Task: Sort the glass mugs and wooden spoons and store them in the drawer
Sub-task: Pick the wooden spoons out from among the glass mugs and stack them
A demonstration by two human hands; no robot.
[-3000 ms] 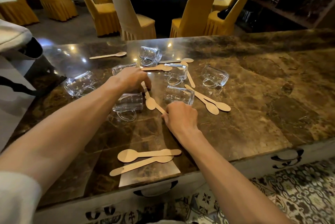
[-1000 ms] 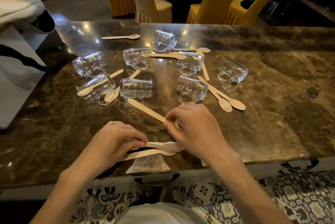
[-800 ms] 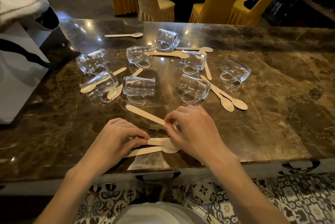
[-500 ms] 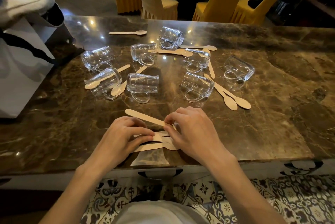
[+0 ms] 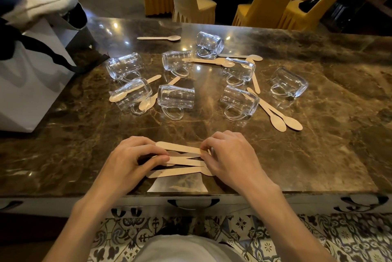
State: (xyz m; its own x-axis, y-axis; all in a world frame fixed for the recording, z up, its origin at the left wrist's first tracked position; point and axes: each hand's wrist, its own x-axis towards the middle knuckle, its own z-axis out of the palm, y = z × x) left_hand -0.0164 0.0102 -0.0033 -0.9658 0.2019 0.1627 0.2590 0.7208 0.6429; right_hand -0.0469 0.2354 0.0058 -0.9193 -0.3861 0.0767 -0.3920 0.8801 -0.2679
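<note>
Head camera: both hands are down at the near edge of the marble counter [image 5: 318,155], working a small cluster of wooden spoons [image 5: 182,163]. The left hand [image 5: 127,162] pinches one end between thumb and curled fingers, and the right hand [image 5: 231,155] pinches the other end, fingertips pressed onto the handles. The spoons lie crossed, not squared, so the trick looks to be nudging the ends level and turning every bowl one way before lifting. Farther back, glass mugs [image 5: 176,98] lie on their sides with loose spoons [image 5: 282,118] among them, some tucked against the glass; ease those out gently. A drawer handle [image 5: 193,203] sits just below, drawer closed. A white bag [image 5: 31,83] stands at the left.
</note>
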